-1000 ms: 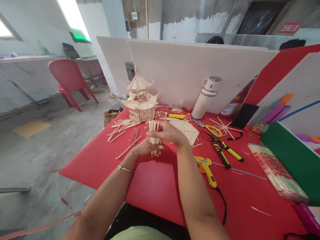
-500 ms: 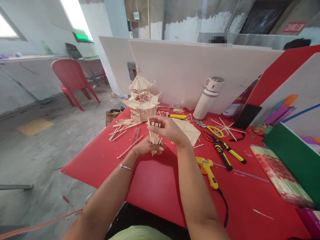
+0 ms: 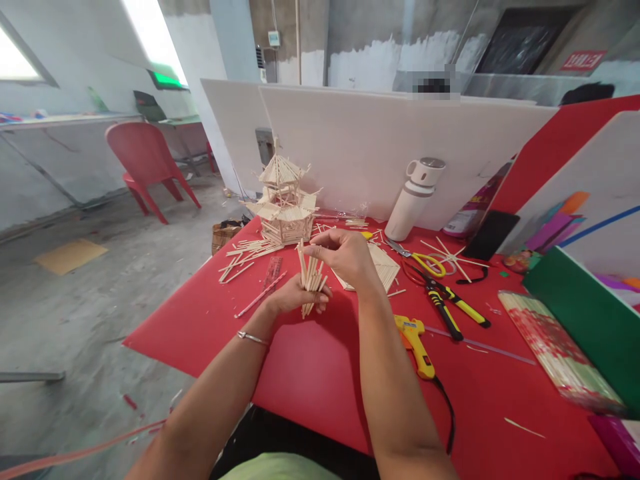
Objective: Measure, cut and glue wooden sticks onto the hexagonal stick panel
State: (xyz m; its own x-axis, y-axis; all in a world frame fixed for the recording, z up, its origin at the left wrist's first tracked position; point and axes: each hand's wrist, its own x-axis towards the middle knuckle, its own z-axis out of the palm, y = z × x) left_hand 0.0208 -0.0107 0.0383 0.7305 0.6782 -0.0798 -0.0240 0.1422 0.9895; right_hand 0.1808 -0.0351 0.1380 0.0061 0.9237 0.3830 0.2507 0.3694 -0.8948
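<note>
My left hand (image 3: 293, 297) is closed around a bundle of short wooden sticks (image 3: 311, 280), held upright above the red table (image 3: 310, 373). My right hand (image 3: 345, 259) hovers over the bundle's top, with thumb and forefinger pinching one stick (image 3: 302, 257) that stands out of it. Behind the hands stands a small pagoda model (image 3: 284, 200) built of sticks. A flat stick panel (image 3: 380, 265) lies just right of my right hand.
Loose sticks (image 3: 245, 257) lie left of the model. A yellow glue gun (image 3: 415, 337), pliers (image 3: 450, 305), scissors (image 3: 425, 261), a white flask (image 3: 414, 197) and a wrapped stick pack (image 3: 555, 347) sit to the right. White partitions (image 3: 380, 140) close the back. A red chair (image 3: 143, 160) stands far left.
My right hand has gone from gripping the whole bundle to pinching a single stick at its top. The bundle has tilted and fanned a little in my left hand.
</note>
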